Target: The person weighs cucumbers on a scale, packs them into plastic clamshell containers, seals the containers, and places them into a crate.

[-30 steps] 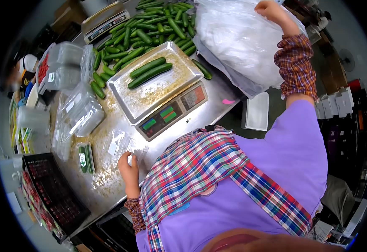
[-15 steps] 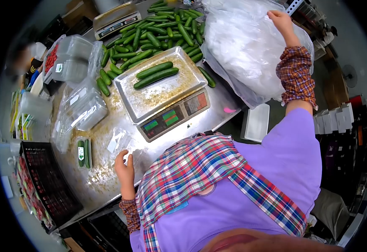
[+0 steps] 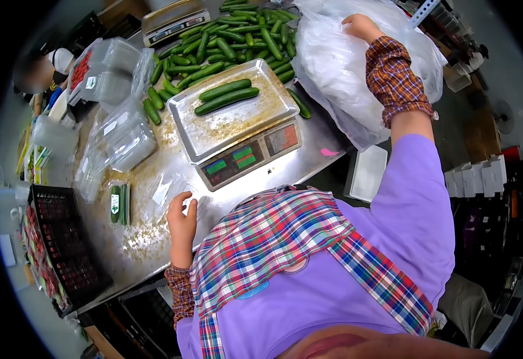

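Two cucumbers [image 3: 226,100] lie side by side on the metal pan [image 3: 192,143] of a digital scale [image 3: 246,157]. My left hand [image 3: 182,222] hovers by the table's near edge, left of the apron, thumb and fingers apart and holding nothing. Close to its fingertips lies a thin clear plastic bag [image 3: 164,190] with a white label. At the upper right, my right hand [image 3: 363,27] reaches over a big heap of clear plastic bags [image 3: 339,78]. Its fingers extend toward the left over the heap, with nothing visibly gripped.
Loose cucumbers [image 3: 222,45] are piled behind the scale. A packed cucumber tray [image 3: 119,203] lies left, near a black crate [image 3: 64,245]. Clear plastic containers [image 3: 131,143] are stacked farther back. A second scale [image 3: 174,24] stands behind; another person [image 3: 58,63] is at far left.
My right hand has moved left across the heap of plastic bags. My left hand has risen slightly and shifted right. The cucumbers stay on the scale as the view shifts a little.
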`<state>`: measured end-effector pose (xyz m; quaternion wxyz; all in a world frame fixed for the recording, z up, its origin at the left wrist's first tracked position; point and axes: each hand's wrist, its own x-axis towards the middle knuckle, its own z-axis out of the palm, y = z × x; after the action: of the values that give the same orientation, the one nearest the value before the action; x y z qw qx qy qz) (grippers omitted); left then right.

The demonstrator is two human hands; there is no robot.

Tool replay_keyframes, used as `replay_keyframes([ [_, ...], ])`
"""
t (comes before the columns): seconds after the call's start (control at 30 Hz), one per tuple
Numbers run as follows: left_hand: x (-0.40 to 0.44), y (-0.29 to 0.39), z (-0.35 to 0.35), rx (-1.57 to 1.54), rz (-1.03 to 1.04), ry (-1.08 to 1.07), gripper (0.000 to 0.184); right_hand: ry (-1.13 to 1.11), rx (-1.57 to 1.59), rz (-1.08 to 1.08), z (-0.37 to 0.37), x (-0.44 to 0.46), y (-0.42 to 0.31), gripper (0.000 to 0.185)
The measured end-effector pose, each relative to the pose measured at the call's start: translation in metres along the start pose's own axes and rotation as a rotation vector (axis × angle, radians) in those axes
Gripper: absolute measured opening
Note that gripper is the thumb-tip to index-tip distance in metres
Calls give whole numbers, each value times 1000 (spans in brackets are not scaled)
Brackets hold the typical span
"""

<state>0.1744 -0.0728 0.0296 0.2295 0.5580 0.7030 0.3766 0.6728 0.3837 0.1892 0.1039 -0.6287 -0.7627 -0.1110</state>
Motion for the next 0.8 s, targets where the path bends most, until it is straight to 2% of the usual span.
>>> replay_keyframes([
  [0.03, -4, 2, -1, -2, -4, -6, 20, -32, -15, -7, -4, -3, 1, 39],
  [0.07, -7, 3, -3, 1, -15, 5, 20, 160, 61, 17, -12, -6, -3, 36],
  [0.13, -8, -3, -8, -17, -64, 29, 21, 293, -67, 288, -42, -3, -6, 23],
  [0.2, -10, -8, -13, -20, -132, 36, 23, 741, -6, -4, -47, 2, 22, 31],
  [0.23, -9, -11, -15, -75, -183, 47, 23, 913, 111, -197, -87, -21, -11, 22],
  [0.3, -6, 3, -19, -96, -177, 114, 24, 1101, 251, -344, -131, -56, -69, 12],
  [0.37, 4, 20, -16, -358, -149, 162, 24, 654, 1057, -204, -148, -102, -136, 16],
  [0.4, 11, 30, -15, -488, -134, 186, 24, 389, 1375, -157, -122, -117, -154, 23],
  [0.47, 26, 57, -8, -664, -73, 65, 25, -30, 1698, -556, -113, -184, -238, 16],
  [0.5, 28, 74, -6, -746, -113, -13, 31, -219, 1542, -486, -94, -204, -262, 19],
  [0.57, 26, 108, 0, -914, -109, -153, 37, -483, 1792, -307, -64, -240, -308, 24],
  [0.63, 23, 116, 10, -961, -122, -247, 39, -625, 1788, -212, -54, -260, -327, 24],
  [0.67, 18, 121, 10, -996, -134, -216, 36, -632, 1825, -181, -45, -269, -336, 24],
  [0.8, 4, 113, 8, -1049, -193, -100, 37, -399, 1781, -318, -26, -284, -346, 30],
])
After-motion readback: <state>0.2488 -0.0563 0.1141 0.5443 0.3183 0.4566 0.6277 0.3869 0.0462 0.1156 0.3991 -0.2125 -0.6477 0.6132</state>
